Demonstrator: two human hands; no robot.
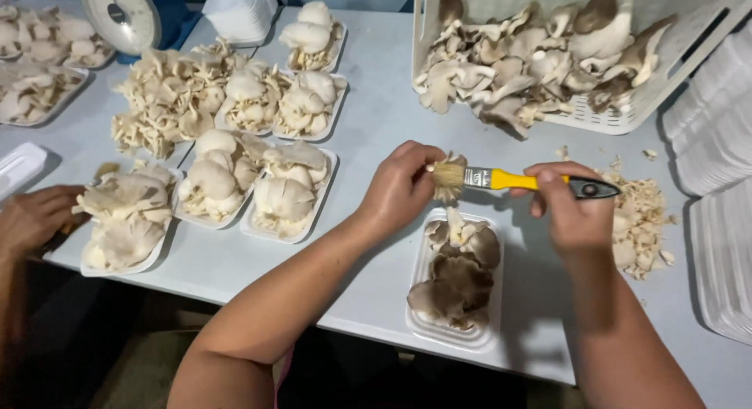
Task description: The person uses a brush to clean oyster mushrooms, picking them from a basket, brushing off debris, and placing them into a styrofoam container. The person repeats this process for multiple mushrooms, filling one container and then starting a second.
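- We hold a small pale oyster mushroom piece (452,191) pinched in our left hand (399,191), at frame centre, above the white foam tray (427,256) of brown-grey mushrooms.
- Our right hand (576,213) grips the yellow-handled flat paintbrush (517,179).
- The brush's long axis lies horizontally, bristles pointing left and touching the mushroom piece.

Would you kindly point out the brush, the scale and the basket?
brush (513,179), head view, yellow handle.
scale (121,15), head view, round dial.
basket (681,60), head view, white side wall.
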